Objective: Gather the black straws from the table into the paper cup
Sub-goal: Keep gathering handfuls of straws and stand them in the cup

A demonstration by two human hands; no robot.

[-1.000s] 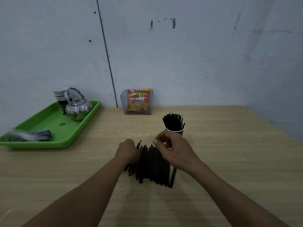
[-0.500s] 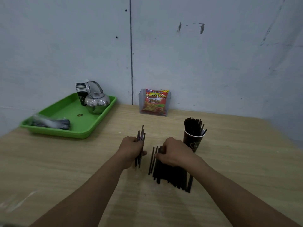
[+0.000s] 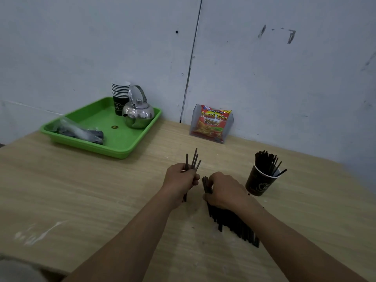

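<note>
A dark paper cup (image 3: 258, 183) stands on the wooden table (image 3: 81, 196) at the right, with several black straws (image 3: 266, 162) sticking out of it. My left hand (image 3: 180, 180) grips a small bunch of black straws (image 3: 193, 159) upright, a little left of the pile. A pile of black straws (image 3: 232, 220) lies flat on the table. My right hand (image 3: 224, 191) rests on the pile's far end with its fingers curled around some of the straws. The cup is just to the right of my right hand.
A green tray (image 3: 126, 147) at the back left holds a stack of paper cups (image 3: 120, 96), a steel kettle (image 3: 139, 112) and a plastic bag (image 3: 77, 131). A clear holder with a red snack packet (image 3: 213, 123) stands against the wall.
My left hand has lifted a small bunch of straws out of the pile and moved it left. My right hand has stayed on the pile. The camera has turned to the left.
</note>
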